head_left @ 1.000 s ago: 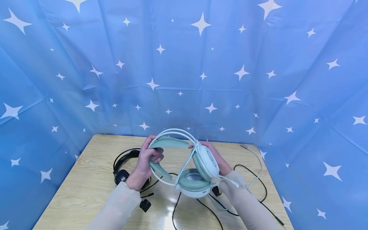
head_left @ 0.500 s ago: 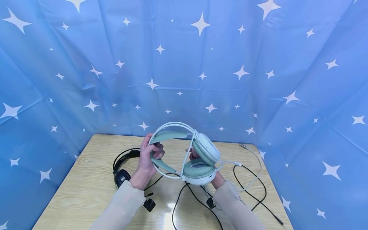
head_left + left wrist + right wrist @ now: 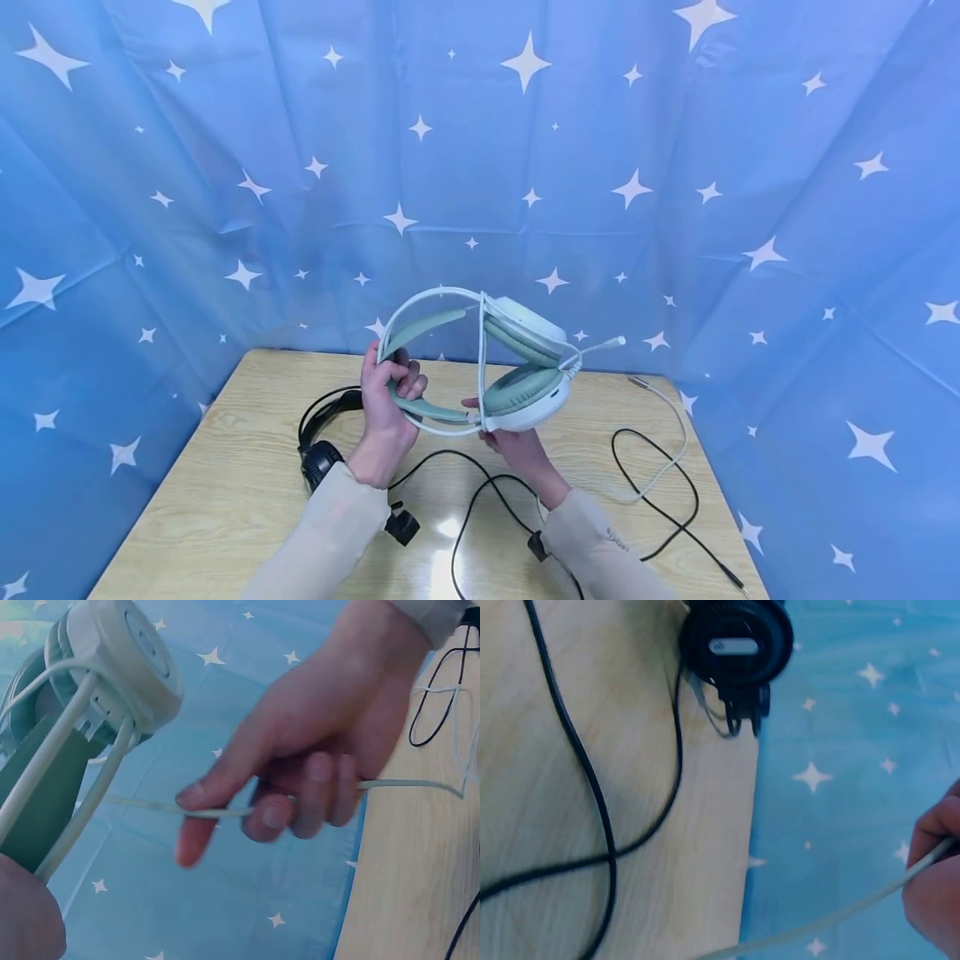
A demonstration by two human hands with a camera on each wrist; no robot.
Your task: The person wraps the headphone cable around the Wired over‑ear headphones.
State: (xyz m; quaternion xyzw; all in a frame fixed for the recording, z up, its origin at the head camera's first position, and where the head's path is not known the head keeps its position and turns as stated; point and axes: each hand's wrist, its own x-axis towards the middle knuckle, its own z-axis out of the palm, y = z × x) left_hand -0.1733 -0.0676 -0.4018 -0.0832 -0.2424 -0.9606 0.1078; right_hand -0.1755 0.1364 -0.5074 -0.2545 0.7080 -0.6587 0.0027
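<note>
My left hand (image 3: 386, 404) grips the padded headband of a white and mint-green headset (image 3: 525, 396), held above the table with its ear cups to the right. White cable (image 3: 482, 350) runs round the headband beside the ear cups. Below the near ear cup is my right hand (image 3: 521, 454). In the left wrist view the right hand (image 3: 307, 742) holds the white cable (image 3: 154, 804) between thumb and fingers, and the cable passes on through the curled fingers. The right wrist view shows the same pinch on the cable (image 3: 832, 919) at its right edge.
A black headset (image 3: 321, 460) lies on the left of the wooden table (image 3: 202, 492), partly behind my left arm. Its black cable (image 3: 480, 492) loops across the middle. More black cord (image 3: 678, 475) and white cable (image 3: 678, 425) lie at the right. A blue starred curtain (image 3: 480, 167) surrounds the table.
The headset has risen and turned, its ear cups swinging upward. My right hand has come from behind the ear cups to underneath them, and the left hand keeps its grip on the headband.
</note>
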